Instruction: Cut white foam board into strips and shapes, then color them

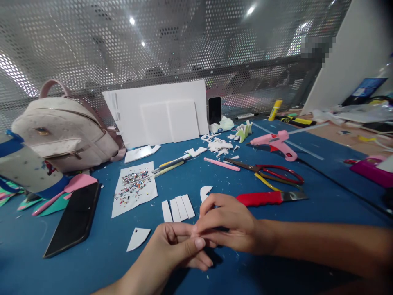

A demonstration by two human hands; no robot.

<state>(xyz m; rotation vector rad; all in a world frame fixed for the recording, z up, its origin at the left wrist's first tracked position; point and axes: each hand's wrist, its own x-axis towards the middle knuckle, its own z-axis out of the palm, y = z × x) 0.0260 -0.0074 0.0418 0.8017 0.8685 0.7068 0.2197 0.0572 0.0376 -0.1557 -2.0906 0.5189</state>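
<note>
My left hand (pixel 179 250) and my right hand (pixel 229 223) meet low in the middle of the head view, fingertips touching. Both are closed in a pinch; whatever sits between the fingers is hidden or too small to make out. Just beyond them lie several white foam-board strips (pixel 178 208) side by side. A curved white piece (pixel 205 191) is partly covered by my right fingers. To the left of my left hand rests a fan-shaped white piece (pixel 138 239) with a small hole. A red-handled knife (pixel 260 199) lies beyond my right wrist.
A paper with tiny coloured bits (pixel 150 192), pens (pixel 168 165), a pink pen (pixel 221 164), scissors (pixel 282 173) and white scraps (pixel 218 144) lie ahead. A pink glue gun (pixel 273 141) trails its cord rightward. Left are a phone (pixel 73 221), a mug (pixel 33 168) and a backpack (pixel 67 127).
</note>
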